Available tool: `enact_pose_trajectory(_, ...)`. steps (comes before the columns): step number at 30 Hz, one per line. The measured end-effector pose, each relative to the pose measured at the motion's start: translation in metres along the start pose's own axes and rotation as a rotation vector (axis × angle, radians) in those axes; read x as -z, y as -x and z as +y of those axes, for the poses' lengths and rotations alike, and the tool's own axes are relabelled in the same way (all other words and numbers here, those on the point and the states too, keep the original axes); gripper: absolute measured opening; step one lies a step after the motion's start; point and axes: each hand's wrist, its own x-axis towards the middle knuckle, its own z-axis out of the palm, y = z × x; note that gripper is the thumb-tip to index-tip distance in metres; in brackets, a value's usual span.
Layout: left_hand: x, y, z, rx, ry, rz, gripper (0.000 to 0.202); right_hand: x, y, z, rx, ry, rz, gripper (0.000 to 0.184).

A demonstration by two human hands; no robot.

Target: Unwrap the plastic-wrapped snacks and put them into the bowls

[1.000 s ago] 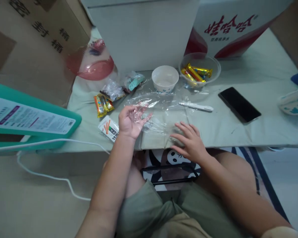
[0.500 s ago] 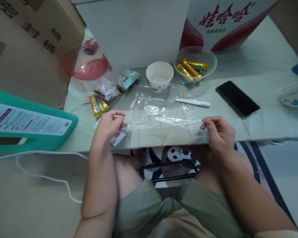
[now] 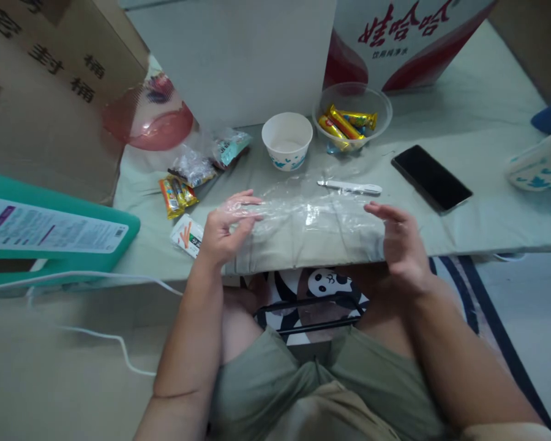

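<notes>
A crumpled sheet of clear plastic film (image 3: 310, 214) lies across the near part of the table, between my hands. My left hand (image 3: 227, 229) is at its left end, thumb and fingers apart, with film against the fingers. At the right end, my right hand (image 3: 401, 242) has its fingers stretched out, the fingertips close to the film; whether they touch it I cannot tell. Just beyond the film lies a slim white knife (image 3: 351, 187) with a thin metal tip. A small white packet (image 3: 187, 236) with an orange print is beside my left wrist, partly covered by it.
Behind the film stand a paper cup (image 3: 287, 162) and a clear bowl (image 3: 386, 113) of yellow-wrapped snack sticks. A phone (image 3: 431, 177) and another cup (image 3: 539, 162) are to the right. Snack packets (image 3: 178, 196), a green container (image 3: 105, 239) and cartons (image 3: 229, 61) stand left and behind.
The film was drawn into a taut line between my hands; now it lies looser and bunched. My left hand has moved right and its fingers have spread; my right hand's pinch has opened.
</notes>
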Motion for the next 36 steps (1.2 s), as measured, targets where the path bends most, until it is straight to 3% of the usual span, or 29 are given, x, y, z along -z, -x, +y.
enact_pose_trajectory(2,0.001,0.000,-0.001,0.057,0.089,0.059,0.022,0.001,0.003,0.001,-0.039,0.187,-0.158,0.083)
enact_pose_trajectory(3,0.002,0.000,-0.003,0.089,0.115,0.061,0.021,0.000,0.002,0.002,-0.050,0.268,-0.182,0.071)
enact_pose_trajectory(6,0.006,0.004,-0.006,0.160,0.166,-0.013,0.019,-0.005,-0.003,-0.001,-0.017,0.339,-0.090,0.022)
enact_pose_trajectory(7,0.007,0.006,-0.006,0.173,0.192,-0.044,0.019,-0.006,-0.006,-0.004,-0.008,0.301,-0.036,0.019)
enact_pose_trajectory(10,0.013,0.010,-0.004,0.218,0.286,-0.130,0.019,-0.008,-0.010,-0.011,-0.073,0.101,0.150,0.027)
enact_pose_trajectory(13,0.017,0.010,0.001,0.335,0.364,-0.341,0.016,-0.009,-0.008,-0.013,-0.245,-0.106,0.271,0.034)
enact_pose_trajectory(15,0.018,0.006,0.003,0.449,0.387,-0.498,0.016,-0.009,-0.007,-0.011,-0.369,-0.188,0.248,0.039)
enact_pose_trajectory(17,0.017,0.003,0.003,0.558,0.363,-0.558,0.016,-0.008,-0.006,-0.008,-0.442,-0.228,0.175,0.053)
enact_pose_trajectory(19,0.015,0.001,0.001,0.594,0.309,-0.528,0.015,-0.006,-0.004,-0.006,-0.439,-0.268,0.108,0.072)
enact_pose_trajectory(21,0.013,0.001,-0.004,0.543,0.256,-0.457,0.016,-0.002,-0.002,-0.005,-0.398,-0.290,0.031,0.086)
enact_pose_trajectory(25,0.011,0.002,-0.010,0.508,0.234,-0.280,0.029,0.002,0.003,-0.006,-0.319,-0.213,-0.104,0.098)
enact_pose_trajectory(30,0.006,-0.002,-0.014,0.577,0.233,-0.087,0.034,-0.009,0.002,-0.011,-0.470,-0.212,-0.065,0.070)
enact_pose_trajectory(36,0.005,-0.002,-0.025,0.551,0.232,-0.047,0.031,-0.017,-0.009,-0.015,-0.636,-0.197,0.031,0.045)
